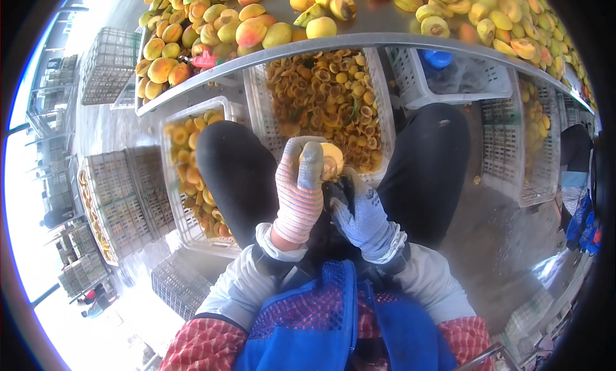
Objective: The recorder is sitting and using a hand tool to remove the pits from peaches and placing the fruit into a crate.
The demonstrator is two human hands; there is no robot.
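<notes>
At frame centre, a cut stone fruit (332, 159) is clamped in the fingers of the left hand (299, 188); whether anything is gripped by the curled fingers of the right hand (362, 217) cannot be told. The fruit is probably best steadied without squeezing.

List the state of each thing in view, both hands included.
Left hand, gloved, closed on the held fruit
Held fruit, looks cut open
Right hand, gloved, curled; grip unclear
Middle crate, heaped with cut pieces
Left crate, full of orange-yellow fruit, partly hidden
Table, spread with fruit
Red object, lying at table rim
</notes>
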